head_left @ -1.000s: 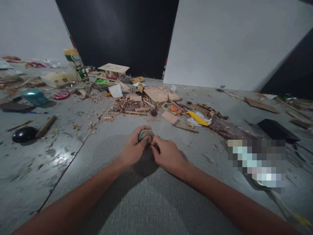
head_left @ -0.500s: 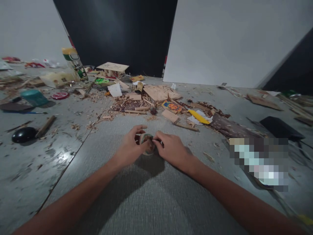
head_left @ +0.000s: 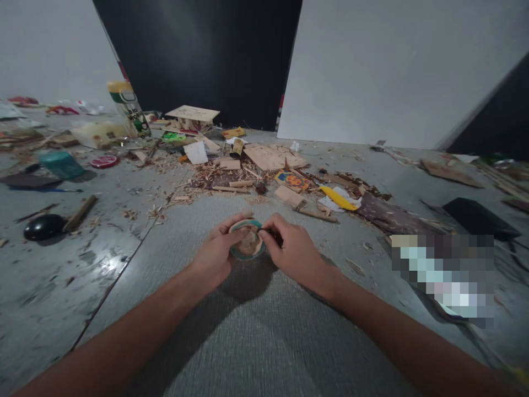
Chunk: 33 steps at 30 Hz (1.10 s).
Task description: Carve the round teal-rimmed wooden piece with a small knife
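Observation:
A small round bowl-like piece (head_left: 250,249) with a teal rim and a tan, brown-stained inner face is held above the grey floor, its face tilted toward me. My left hand (head_left: 221,242) grips its left side, thumb laid over the inner face and fingers behind the rim. At the right edge of the rim, my right hand (head_left: 289,240) is closed in a pinch. Something small and dark shows between thumb and fingers there, too little of it visible to name.
Wood shavings, bark and scraps with a flat wood board (head_left: 273,156) lie ahead. A yellow-handled item (head_left: 339,198) rests right of them. To the left are a teal container (head_left: 61,165), a red lid (head_left: 104,161) and a shiny black rounded object (head_left: 44,227). A black box with a cable (head_left: 479,218) sits right.
The round piece has turned so its inner face and teal rim show more fully. My left fingers have closed in around it; my right hand stays at its right edge.

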{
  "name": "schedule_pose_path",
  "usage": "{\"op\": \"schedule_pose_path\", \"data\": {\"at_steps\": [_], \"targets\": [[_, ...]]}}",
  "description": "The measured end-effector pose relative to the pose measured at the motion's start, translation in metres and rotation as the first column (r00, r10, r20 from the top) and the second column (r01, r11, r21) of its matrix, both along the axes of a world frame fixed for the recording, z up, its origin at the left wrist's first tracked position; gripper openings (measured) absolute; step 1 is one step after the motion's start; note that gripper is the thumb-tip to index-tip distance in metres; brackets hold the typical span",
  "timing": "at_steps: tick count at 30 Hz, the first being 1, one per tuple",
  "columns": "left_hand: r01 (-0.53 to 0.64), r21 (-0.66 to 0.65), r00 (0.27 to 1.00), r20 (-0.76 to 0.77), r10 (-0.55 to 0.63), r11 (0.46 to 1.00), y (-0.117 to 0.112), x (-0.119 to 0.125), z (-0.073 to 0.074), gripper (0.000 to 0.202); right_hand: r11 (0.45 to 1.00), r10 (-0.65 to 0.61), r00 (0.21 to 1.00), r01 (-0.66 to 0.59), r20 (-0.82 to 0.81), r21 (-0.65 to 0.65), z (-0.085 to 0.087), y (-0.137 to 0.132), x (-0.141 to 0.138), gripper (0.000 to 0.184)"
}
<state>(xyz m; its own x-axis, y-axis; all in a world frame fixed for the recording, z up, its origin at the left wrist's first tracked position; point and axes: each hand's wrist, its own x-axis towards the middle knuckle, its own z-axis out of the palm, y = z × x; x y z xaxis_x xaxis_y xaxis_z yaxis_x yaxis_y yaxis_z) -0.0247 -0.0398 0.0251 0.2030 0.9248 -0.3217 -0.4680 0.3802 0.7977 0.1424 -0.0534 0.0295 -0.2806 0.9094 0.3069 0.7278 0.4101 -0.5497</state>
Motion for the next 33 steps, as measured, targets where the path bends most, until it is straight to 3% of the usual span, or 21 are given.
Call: {"op": "schedule_pose_path", "data": {"at_steps": [4, 9, 14, 17, 21, 27, 33], "targets": [[-0.049, -0.052, 0.996, 0.076, 0.053, 0.997, -0.004, 0.002, 0.003, 0.039, 1.0, -0.021, 0.998, 0.022, -0.064, 0.011, 0.002, -0.001, -0.001, 0.006], [0.162, 0.039, 0.985, 0.059, -0.164, 0.986, -0.007, 0.0, 0.002, 0.028, 0.993, -0.005, 0.99, 0.022, -0.138, 0.12, 0.009, 0.006, 0.005, 0.004], [0.087, 0.097, 0.995, 0.047, -0.092, 0.991, -0.006, -0.002, 0.001, 0.047, 0.949, 0.067, 0.996, -0.044, -0.063, 0.313, 0.019, 0.008, 0.011, 0.012], [0.062, 0.135, 0.996, 0.061, -0.071, 0.989, -0.006, 0.0, 0.0, 0.054, 0.965, 0.072, 0.997, -0.071, 0.008, 0.252, 0.015, 0.002, 0.009, 0.014], [0.028, 0.215, 1.0, 0.005, -0.03, 0.976, -0.008, 0.002, -0.002, 0.045, 0.988, 0.025, 0.994, -0.04, 0.103, 0.148, 0.004, -0.005, 0.004, 0.014], [0.055, 0.272, 0.997, -0.067, -0.038, 0.961, -0.01, 0.0, -0.006, 0.051, 0.978, 0.003, 0.989, -0.034, 0.149, 0.207, -0.003, -0.006, 0.0, 0.014], [0.098, 0.374, 0.987, -0.157, -0.042, 0.922, -0.008, 0.0, -0.013, 0.051, 0.983, 0.007, 0.991, -0.03, 0.132, 0.18, -0.001, -0.004, -0.001, 0.016]]}}
